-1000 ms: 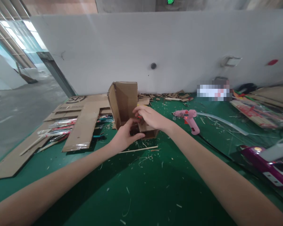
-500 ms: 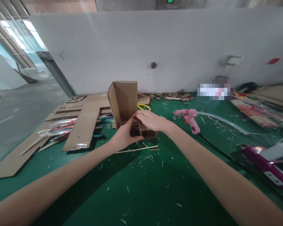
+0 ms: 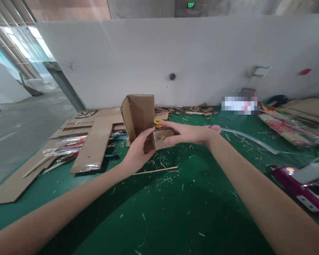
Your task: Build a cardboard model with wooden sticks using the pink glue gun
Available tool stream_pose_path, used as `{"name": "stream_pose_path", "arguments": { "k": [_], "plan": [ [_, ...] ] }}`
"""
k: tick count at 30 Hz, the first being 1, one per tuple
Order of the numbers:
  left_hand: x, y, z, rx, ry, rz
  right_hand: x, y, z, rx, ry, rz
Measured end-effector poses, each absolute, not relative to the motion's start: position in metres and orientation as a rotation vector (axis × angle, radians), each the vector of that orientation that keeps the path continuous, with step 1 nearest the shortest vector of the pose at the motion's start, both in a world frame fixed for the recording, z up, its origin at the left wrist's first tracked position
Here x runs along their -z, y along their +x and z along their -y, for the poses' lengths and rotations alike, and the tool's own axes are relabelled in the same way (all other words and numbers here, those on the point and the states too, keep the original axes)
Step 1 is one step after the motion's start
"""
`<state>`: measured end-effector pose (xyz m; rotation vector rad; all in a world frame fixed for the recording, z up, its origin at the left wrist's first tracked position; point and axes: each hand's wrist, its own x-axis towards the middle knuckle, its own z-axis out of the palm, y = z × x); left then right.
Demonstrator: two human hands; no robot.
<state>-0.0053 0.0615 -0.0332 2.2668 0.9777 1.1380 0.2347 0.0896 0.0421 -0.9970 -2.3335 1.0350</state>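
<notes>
A cardboard structure [image 3: 143, 111] with tall upright walls stands on the green tabletop. At its lower right is a small cardboard box [image 3: 158, 143], its near face turned partly toward me. My left hand [image 3: 135, 153] is closed around the lower part of the structure, thumb and fingers at the box's left side. My right hand [image 3: 192, 134] grips the small box from the right, with the thumb on the front face and the fingers behind the top edge. Behind my right wrist, only a bit of the pink glue gun [image 3: 216, 129] shows.
Cut cardboard sheets [image 3: 93, 141] and plastic-wrapped tools [image 3: 69, 145] lie at left. A thin wooden stick [image 3: 156, 170] lies in front. Cardboard scraps [image 3: 194, 110] line the white wall. At right are a clear tube [image 3: 250, 136] and a purple device [image 3: 295, 184].
My right hand has moved right and turned, going from over the box to its right side. The box's front face now shows, and the glue gun is mostly covered.
</notes>
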Motion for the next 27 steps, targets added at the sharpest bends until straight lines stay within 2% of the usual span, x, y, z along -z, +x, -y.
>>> {"name": "stream_pose_path", "arguments": {
  "k": [6,12,16,27],
  "plan": [
    [0.032,-0.008,-0.063,-1.175,2.284,-1.037,-0.032,0.216,-0.081,-0.993,-1.081,2.203],
    [0.032,-0.007,-0.061,-0.992,1.949,-0.705,-0.009,0.207,-0.062,-0.719,-1.026,2.200],
    [0.031,-0.010,-0.059,-0.918,1.891,-0.691,0.013,0.207,-0.047,-0.531,-1.011,2.173],
    [0.029,-0.015,-0.067,-0.812,1.973,-0.647,0.024,0.210,-0.042,-0.470,-1.011,2.187]
  ]
}}
